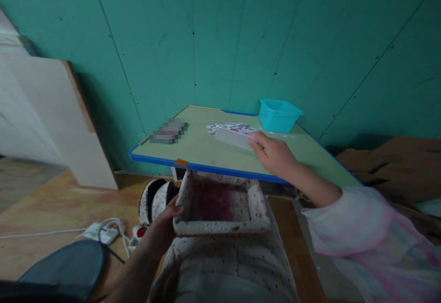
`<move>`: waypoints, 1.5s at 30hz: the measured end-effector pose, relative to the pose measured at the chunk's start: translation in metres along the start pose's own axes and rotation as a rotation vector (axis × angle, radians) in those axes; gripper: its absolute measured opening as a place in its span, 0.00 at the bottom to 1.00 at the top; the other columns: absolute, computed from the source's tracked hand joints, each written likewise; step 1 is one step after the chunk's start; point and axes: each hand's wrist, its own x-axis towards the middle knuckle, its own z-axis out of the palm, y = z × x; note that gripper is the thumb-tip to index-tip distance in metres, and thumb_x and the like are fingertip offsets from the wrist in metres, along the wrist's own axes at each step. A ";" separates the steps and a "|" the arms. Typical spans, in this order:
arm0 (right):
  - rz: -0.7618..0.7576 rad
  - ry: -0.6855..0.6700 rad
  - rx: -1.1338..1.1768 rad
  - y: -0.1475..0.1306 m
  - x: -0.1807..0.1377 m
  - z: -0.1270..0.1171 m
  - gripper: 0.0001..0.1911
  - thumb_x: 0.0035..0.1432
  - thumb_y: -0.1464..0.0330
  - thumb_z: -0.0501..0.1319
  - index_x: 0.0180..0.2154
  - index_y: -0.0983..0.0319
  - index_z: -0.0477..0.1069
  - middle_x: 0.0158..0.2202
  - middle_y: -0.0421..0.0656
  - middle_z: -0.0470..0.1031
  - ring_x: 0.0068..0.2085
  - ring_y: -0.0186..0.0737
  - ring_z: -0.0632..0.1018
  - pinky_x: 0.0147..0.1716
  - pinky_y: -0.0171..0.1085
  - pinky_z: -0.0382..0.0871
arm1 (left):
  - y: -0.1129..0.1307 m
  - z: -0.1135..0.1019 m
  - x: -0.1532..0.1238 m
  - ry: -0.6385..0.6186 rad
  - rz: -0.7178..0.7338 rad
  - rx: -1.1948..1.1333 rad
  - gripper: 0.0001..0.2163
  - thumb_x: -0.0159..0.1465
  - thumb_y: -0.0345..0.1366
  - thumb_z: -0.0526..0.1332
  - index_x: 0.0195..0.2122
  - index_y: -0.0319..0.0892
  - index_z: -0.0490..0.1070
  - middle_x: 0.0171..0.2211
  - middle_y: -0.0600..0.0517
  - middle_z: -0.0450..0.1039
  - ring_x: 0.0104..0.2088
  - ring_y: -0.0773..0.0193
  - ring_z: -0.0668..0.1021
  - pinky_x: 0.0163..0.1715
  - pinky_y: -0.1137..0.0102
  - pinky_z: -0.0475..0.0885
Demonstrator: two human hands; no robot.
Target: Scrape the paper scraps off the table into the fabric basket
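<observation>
My right hand [274,154] reaches over the green table [200,149] and is closed on a flat white rectangular piece [234,137], held just above the tabletop. Behind that piece lies a scatter of small white and pink bits [230,127]. My left hand [165,222] grips the left rim of a fabric-lined basket [220,225] with a dark red inside, which rests on my lap below the table's blue front edge.
A turquoise plastic tub [278,115] stands at the table's back right. A blurred flat object [168,131] lies at the left of the table. On the wooden floor are a white power strip with cables [103,233], a spotted bag [155,199] and a dark round object [65,266].
</observation>
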 end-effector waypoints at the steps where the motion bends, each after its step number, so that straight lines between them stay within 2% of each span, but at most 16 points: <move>1: 0.016 -0.016 -0.029 -0.001 0.009 0.003 0.18 0.61 0.65 0.46 0.50 0.60 0.63 0.43 0.47 0.74 0.39 0.43 0.75 0.34 0.36 0.63 | 0.000 0.000 0.000 0.005 -0.002 0.004 0.24 0.53 0.30 0.56 0.53 0.42 0.62 0.18 0.55 0.74 0.16 0.62 0.73 0.20 0.68 0.68; 4: 0.026 -0.084 -0.114 -0.005 0.036 0.014 0.19 0.62 0.64 0.43 0.52 0.58 0.61 0.42 0.46 0.75 0.37 0.43 0.75 0.32 0.36 0.61 | -0.002 -0.002 0.002 0.015 0.006 0.009 0.23 0.52 0.30 0.56 0.51 0.41 0.62 0.23 0.54 0.76 0.16 0.63 0.73 0.22 0.67 0.69; 7: -0.001 -0.148 -0.177 -0.009 0.060 0.027 0.19 0.62 0.66 0.41 0.52 0.58 0.60 0.39 0.45 0.76 0.37 0.42 0.75 0.33 0.36 0.60 | -0.004 -0.005 0.004 0.031 0.003 0.003 0.23 0.52 0.31 0.57 0.51 0.42 0.62 0.27 0.53 0.77 0.20 0.61 0.75 0.19 0.68 0.67; 11: -0.051 -0.189 -0.221 -0.010 0.071 0.038 0.19 0.62 0.68 0.41 0.52 0.57 0.60 0.39 0.46 0.75 0.39 0.42 0.75 0.36 0.37 0.60 | -0.006 -0.009 0.005 0.027 -0.019 0.009 0.23 0.52 0.33 0.58 0.51 0.41 0.63 0.16 0.56 0.73 0.12 0.64 0.69 0.14 0.69 0.62; 13: -0.078 -0.198 -0.234 -0.011 0.067 0.038 0.19 0.62 0.69 0.42 0.53 0.56 0.60 0.41 0.47 0.75 0.40 0.42 0.74 0.36 0.38 0.60 | -0.007 -0.009 0.005 0.021 -0.020 0.001 0.24 0.52 0.32 0.58 0.52 0.43 0.63 0.18 0.55 0.74 0.13 0.64 0.71 0.16 0.69 0.64; 17: -0.209 -0.202 -0.220 -0.015 0.044 0.026 0.19 0.59 0.73 0.46 0.51 0.58 0.62 0.42 0.46 0.74 0.41 0.41 0.74 0.38 0.38 0.60 | -0.010 -0.007 0.007 0.008 0.002 -0.051 0.24 0.52 0.32 0.57 0.52 0.45 0.62 0.34 0.50 0.78 0.31 0.56 0.78 0.24 0.67 0.69; 23: -0.367 -0.151 -0.136 -0.017 -0.011 0.000 0.18 0.57 0.76 0.49 0.47 0.57 0.66 0.41 0.43 0.74 0.40 0.39 0.73 0.38 0.38 0.61 | -0.013 -0.006 0.008 0.022 -0.016 -0.104 0.21 0.54 0.31 0.56 0.51 0.44 0.63 0.39 0.49 0.78 0.41 0.54 0.77 0.32 0.67 0.70; 28: -0.294 -0.050 -0.126 -0.006 -0.029 -0.013 0.16 0.57 0.76 0.49 0.44 0.61 0.69 0.38 0.45 0.76 0.37 0.38 0.75 0.37 0.38 0.63 | -0.013 -0.008 0.007 0.041 -0.053 -0.092 0.23 0.54 0.33 0.57 0.53 0.45 0.60 0.38 0.51 0.78 0.43 0.53 0.76 0.29 0.67 0.69; 31: -0.182 0.011 -0.118 0.001 -0.018 -0.011 0.15 0.58 0.73 0.48 0.44 0.62 0.69 0.37 0.47 0.76 0.36 0.40 0.75 0.37 0.39 0.65 | -0.012 -0.006 0.006 0.019 -0.069 -0.136 0.25 0.55 0.33 0.57 0.55 0.44 0.57 0.38 0.51 0.79 0.46 0.52 0.74 0.35 0.65 0.70; 33: -0.111 0.000 -0.089 0.003 -0.008 -0.007 0.15 0.59 0.71 0.47 0.44 0.63 0.68 0.37 0.48 0.76 0.37 0.42 0.76 0.36 0.39 0.65 | -0.011 -0.005 0.005 -0.005 -0.067 -0.161 0.27 0.56 0.33 0.57 0.57 0.41 0.53 0.38 0.49 0.79 0.47 0.51 0.74 0.39 0.62 0.69; 35: -0.070 -0.037 -0.052 0.003 0.000 -0.004 0.16 0.60 0.69 0.47 0.45 0.62 0.68 0.37 0.48 0.76 0.37 0.42 0.76 0.36 0.39 0.66 | -0.011 -0.003 0.004 0.026 -0.053 -0.166 0.29 0.56 0.33 0.57 0.58 0.40 0.50 0.37 0.48 0.79 0.46 0.49 0.74 0.41 0.60 0.69; 39: -0.099 -0.077 -0.048 -0.003 -0.001 -0.002 0.16 0.60 0.69 0.46 0.45 0.60 0.68 0.38 0.48 0.76 0.37 0.43 0.76 0.35 0.39 0.66 | -0.012 -0.004 0.004 0.039 -0.040 -0.224 0.31 0.54 0.31 0.58 0.59 0.41 0.50 0.36 0.48 0.80 0.46 0.48 0.74 0.42 0.59 0.69; 45: -0.196 -0.085 -0.010 -0.012 -0.028 -0.008 0.16 0.59 0.72 0.47 0.44 0.60 0.68 0.38 0.47 0.76 0.37 0.42 0.75 0.37 0.40 0.65 | -0.013 -0.006 0.008 -0.002 -0.048 -0.189 0.30 0.56 0.33 0.57 0.59 0.41 0.49 0.38 0.47 0.79 0.48 0.48 0.73 0.42 0.57 0.69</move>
